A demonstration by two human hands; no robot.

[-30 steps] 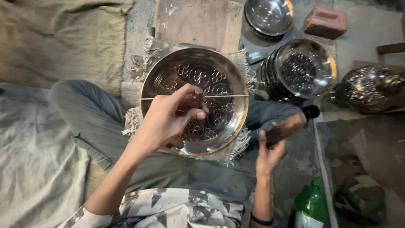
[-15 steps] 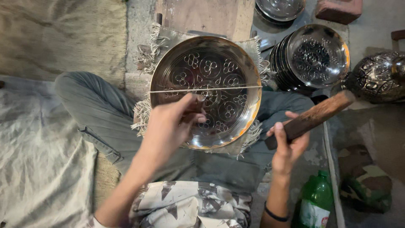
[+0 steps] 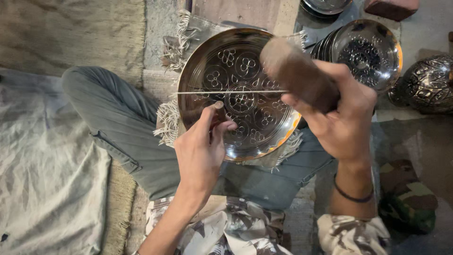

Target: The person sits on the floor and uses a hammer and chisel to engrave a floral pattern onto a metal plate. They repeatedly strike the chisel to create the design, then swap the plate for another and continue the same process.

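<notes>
A shiny round metal plate [image 3: 245,61] with engraved flower patterns rests on my lap over a fringed cloth [image 3: 166,123]. My left hand [image 3: 202,152] pinches a small chisel-like tool against the plate's lower middle. My right hand [image 3: 340,117] grips a brown wooden mallet [image 3: 296,71], raised over the right side of the plate. A thin straight line [image 3: 226,92] crosses the plate from left to right.
A stack of similar engraved plates [image 3: 365,52] lies at the upper right, beside a dark ornate metal vessel [image 3: 429,82]. Another plate [image 3: 328,5] and a brick [image 3: 391,7] sit at the top edge. Grey cloth [image 3: 42,156] covers the floor on the left.
My right hand has swung the mallet up and leftward, from beside my knee to over the plate. My left hand has stayed on the plate with the tool.
</notes>
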